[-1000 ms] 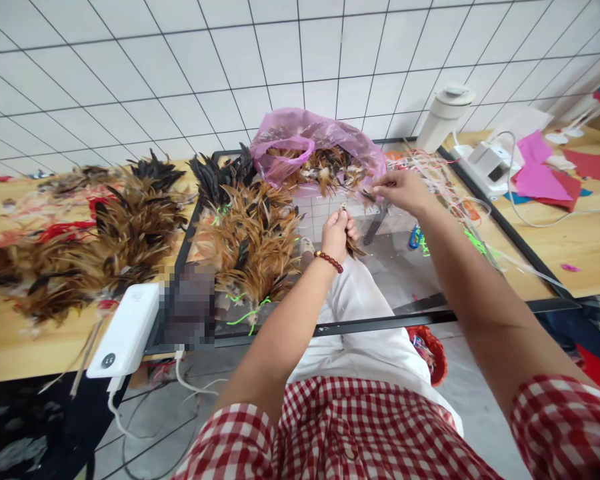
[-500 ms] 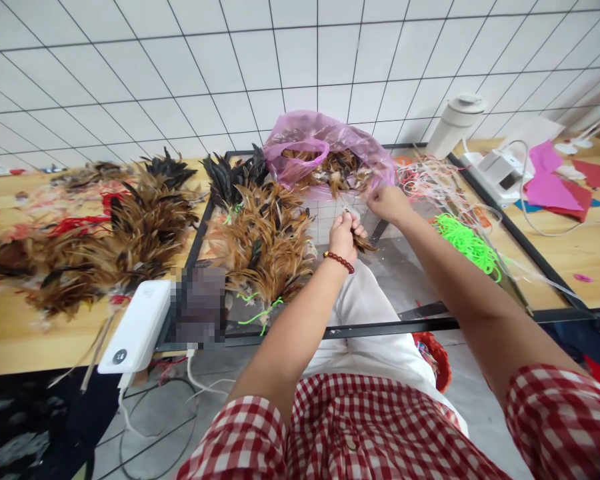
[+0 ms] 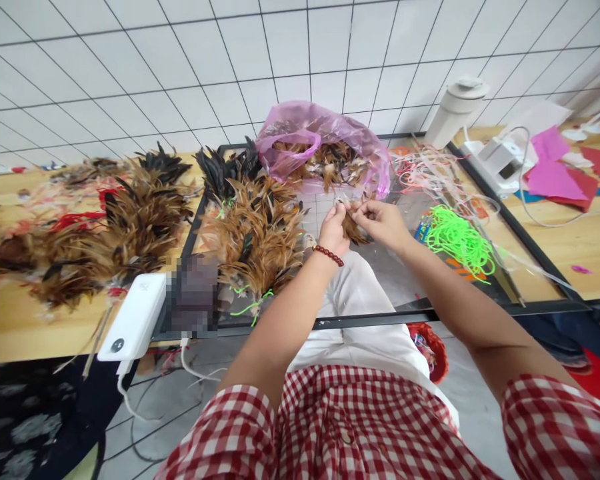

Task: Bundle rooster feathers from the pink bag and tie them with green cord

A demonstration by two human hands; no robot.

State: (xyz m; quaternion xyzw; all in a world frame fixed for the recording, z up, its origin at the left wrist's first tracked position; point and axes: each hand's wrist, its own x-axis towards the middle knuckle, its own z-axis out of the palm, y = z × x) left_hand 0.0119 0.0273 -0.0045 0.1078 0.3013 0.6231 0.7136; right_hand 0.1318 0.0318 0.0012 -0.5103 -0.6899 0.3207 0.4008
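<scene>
My left hand [image 3: 334, 230], with a dark red bead bracelet on its wrist, is closed on a small bunch of brown feathers [image 3: 354, 230]. The feathers hang down between my two hands. My right hand [image 3: 384, 223] is beside it, thumb and fingers pinched together at the top of the bunch on what looks like a feather, mostly hidden by the fingers. Just beyond both hands lies a pink plastic bag [image 3: 300, 123] with more brown feathers [image 3: 333, 163] inside. Left of my hands, a big heap of brown feather bunches [image 3: 260, 233] rests on the glass, some tied with green string.
A black-framed glass panel [image 3: 360, 318] spans the workplace. To the right are bright green cords [image 3: 457, 240], white and red strings [image 3: 425, 170], a white bottle [image 3: 455, 110] and a white power strip [image 3: 500, 167]. More feathers [image 3: 135, 227] and a white power bank [image 3: 135, 317] are at left.
My right hand has moved from the bag's edge to the feather bunch, its fingers now touching it. The left hand still holds the bunch. The camera view has shifted slightly.
</scene>
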